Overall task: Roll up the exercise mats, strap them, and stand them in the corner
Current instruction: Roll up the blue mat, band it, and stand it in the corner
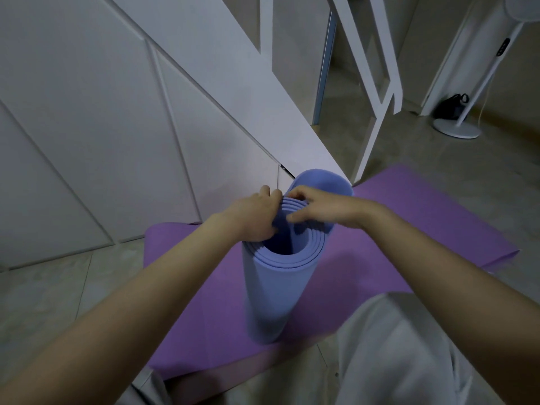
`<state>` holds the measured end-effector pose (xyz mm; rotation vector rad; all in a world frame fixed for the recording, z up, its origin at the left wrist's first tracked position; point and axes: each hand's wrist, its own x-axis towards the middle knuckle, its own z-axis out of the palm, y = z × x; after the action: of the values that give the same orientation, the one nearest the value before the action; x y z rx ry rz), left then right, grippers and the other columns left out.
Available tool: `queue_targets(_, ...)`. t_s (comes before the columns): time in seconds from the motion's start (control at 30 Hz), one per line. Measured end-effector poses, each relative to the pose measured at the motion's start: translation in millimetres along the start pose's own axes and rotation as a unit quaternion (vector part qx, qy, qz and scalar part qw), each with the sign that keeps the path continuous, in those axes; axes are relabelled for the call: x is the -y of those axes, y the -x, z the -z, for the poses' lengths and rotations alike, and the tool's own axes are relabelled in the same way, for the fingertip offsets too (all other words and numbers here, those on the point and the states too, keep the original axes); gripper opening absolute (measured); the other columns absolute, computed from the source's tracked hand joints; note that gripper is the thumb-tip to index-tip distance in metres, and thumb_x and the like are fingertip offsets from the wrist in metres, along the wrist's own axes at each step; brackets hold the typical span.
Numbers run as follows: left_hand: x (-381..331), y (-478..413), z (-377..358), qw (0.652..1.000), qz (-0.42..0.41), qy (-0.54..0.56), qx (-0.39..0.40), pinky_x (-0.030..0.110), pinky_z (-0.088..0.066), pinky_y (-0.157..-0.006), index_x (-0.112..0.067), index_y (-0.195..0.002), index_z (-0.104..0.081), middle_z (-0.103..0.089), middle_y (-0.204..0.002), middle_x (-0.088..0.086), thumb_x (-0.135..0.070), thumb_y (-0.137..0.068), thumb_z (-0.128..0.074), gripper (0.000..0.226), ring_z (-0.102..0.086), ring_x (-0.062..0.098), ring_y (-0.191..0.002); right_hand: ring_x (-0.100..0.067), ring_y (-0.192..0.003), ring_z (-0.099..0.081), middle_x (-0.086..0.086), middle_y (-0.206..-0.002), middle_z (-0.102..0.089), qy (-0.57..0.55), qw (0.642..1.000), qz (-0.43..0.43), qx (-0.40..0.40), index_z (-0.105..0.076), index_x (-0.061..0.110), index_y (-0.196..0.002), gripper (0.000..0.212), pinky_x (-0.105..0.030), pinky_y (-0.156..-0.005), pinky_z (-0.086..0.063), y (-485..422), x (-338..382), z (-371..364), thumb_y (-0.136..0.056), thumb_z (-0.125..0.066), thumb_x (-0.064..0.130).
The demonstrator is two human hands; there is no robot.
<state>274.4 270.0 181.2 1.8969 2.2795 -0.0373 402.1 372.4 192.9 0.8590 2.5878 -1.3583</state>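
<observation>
1. While I hold the blue mat [271, 293] upright as a loose roll, standing on the flat purple mat [380, 229] at frame centre, both hands sit on its top rim. My left hand [254, 217] curls over the 9 o'clock edge and grips the layers; my right hand [324, 207] pinches the turns at 12 o'clock.
2. Coil could spring open if either grip eases: no strap visible, wide hollow core, slack layers.
3. Roll could tip toward 6 o'clock: base is on soft foam and I hold only the top.
4. Layers could telescope if I tug the inner turns upward, leaving an uneven rim.
5. Purple mat is unrolled underfoot, so I could trip on its edge heading to the panelled wall [87, 141] at 10 o'clock.
6. Fan stand [457, 131] at 2 o'clock is well apart, low risk.
</observation>
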Motion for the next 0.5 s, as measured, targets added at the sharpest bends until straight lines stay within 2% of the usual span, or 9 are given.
queue_targets(0.07, -2, -1, -1, 1.0, 0.0, -0.006, -0.008, 0.036, -0.039, -0.07, -0.006, -0.124, -0.037, -0.041, -0.122, 0.015, -0.015, -0.091, -0.052, 0.038, -0.052, 0.033, -0.101, -0.009, -0.103, -0.053, 0.002, -0.12, -0.054, -0.068, 0.992, 0.027, -0.106, -0.045, 0.016, -0.126, 0.037, -0.016, -0.08, -0.044, -6, -7, 7, -0.092, -0.054, 0.006)
queue_targets(0.1, -2, -2, -2, 1.0, 0.001, -0.004, -0.006, 0.036, -0.039, -0.069, -0.006, -0.123, -0.037, -0.042, -0.121, 0.015, -0.012, -0.091, -0.051, 0.036, -0.051, 0.032, -0.099, -0.015, -0.111, -0.05, -0.004, -0.128, -0.05, -0.047, 0.981, 0.036, -0.184, -0.043, 0.013, -0.13, 0.043, -0.02, -0.085, -0.043, -9, -15, 9, -0.09, -0.052, 0.001)
queue_targets(0.17, 1, -1, -1, 1.0, -0.005, -0.001, -0.002, 0.035, -0.038, -0.068, -0.007, -0.123, -0.037, -0.042, -0.119, 0.015, -0.01, -0.091, -0.05, 0.034, -0.049, 0.029, -0.093, -0.026, -0.13, -0.034, -0.009, -0.142, -0.038, 0.135, 0.952, 0.025, -0.272, -0.037, 0.014, -0.138, 0.059, -0.033, -0.103, -0.034, -15, -31, 12, -0.083, -0.052, -0.004)
queue_targets(0.23, 4, 0, 0, 1.0, -0.012, 0.004, 0.001, 0.036, -0.041, -0.069, -0.009, -0.123, -0.037, -0.042, -0.118, 0.014, -0.01, -0.091, -0.05, 0.034, -0.047, 0.027, -0.09, -0.028, -0.144, -0.011, -0.005, -0.155, -0.021, 0.296, 0.923, 0.005, -0.248, -0.026, 0.018, -0.146, 0.075, -0.043, -0.116, -0.012, -19, -47, 12, -0.081, -0.057, -0.003)
queue_targets(0.3, 7, 2, 0, 1.0, -0.012, 0.008, 0.004, 0.035, -0.042, -0.07, -0.01, -0.122, -0.037, -0.042, -0.117, 0.014, -0.009, -0.091, -0.05, 0.035, -0.044, 0.025, -0.087, -0.027, -0.145, -0.008, -0.003, -0.156, -0.02, 0.339, 0.912, -0.024, -0.228, -0.022, 0.02, -0.148, 0.077, -0.046, -0.117, -0.002, -21, -52, 10, -0.084, -0.062, 0.004)
queue_targets(0.37, 11, 5, -1, 1.0, 0.001, 0.009, 0.002, 0.036, -0.041, -0.068, -0.011, -0.123, -0.035, -0.042, -0.115, 0.014, -0.009, -0.09, -0.049, 0.035, -0.041, 0.024, -0.083, -0.027, -0.135, -0.029, -0.005, -0.143, -0.038, 0.385, 0.887, -0.041, -0.252, -0.036, 0.018, -0.14, 0.057, -0.041, -0.112, -0.017, -24, -52, 8, -0.089, -0.061, 0.018)
queue_targets(0.4, 12, 6, -1, 1.0, 0.015, 0.01, -0.006, 0.037, -0.04, -0.068, -0.011, -0.123, -0.035, -0.042, -0.114, 0.014, -0.009, -0.09, -0.048, 0.035, -0.042, 0.026, -0.083, -0.027, -0.126, -0.038, -0.007, -0.134, -0.045, 0.406, 0.875, -0.05, -0.258, -0.043, 0.015, -0.132, 0.044, -0.039, -0.103, -0.027, -24, -50, 7, -0.091, -0.058, 0.024)
queue_targets(0.43, 14, 8, -2, 0.999, 0.035, 0.011, -0.016, 0.037, -0.039, -0.067, -0.01, -0.123, -0.035, -0.042, -0.114, 0.015, -0.008, -0.09, -0.047, 0.034, -0.045, 0.029, -0.085, -0.028, -0.119, -0.044, -0.009, -0.127, -0.049, 0.401, 0.876, -0.06, -0.26, -0.048, 0.012, -0.125, 0.036, -0.037, -0.093, -0.035, -24, -48, 6, -0.094, -0.055, 0.028)
queue_targets(0.5, 19, 10, -4, 0.995, 0.091, 0.013, -0.038, 0.036, -0.037, -0.066, -0.007, -0.122, -0.035, -0.042, -0.114, 0.017, -0.007, -0.091, -0.045, 0.033, -0.052, 0.036, -0.091, -0.032, -0.106, -0.052, -0.013, -0.118, -0.055, 0.351, 0.903, -0.075, -0.236, -0.051, 0.007, -0.115, 0.03, -0.035, -0.074, -0.037, -21, -45, 4, -0.097, -0.049, 0.031)
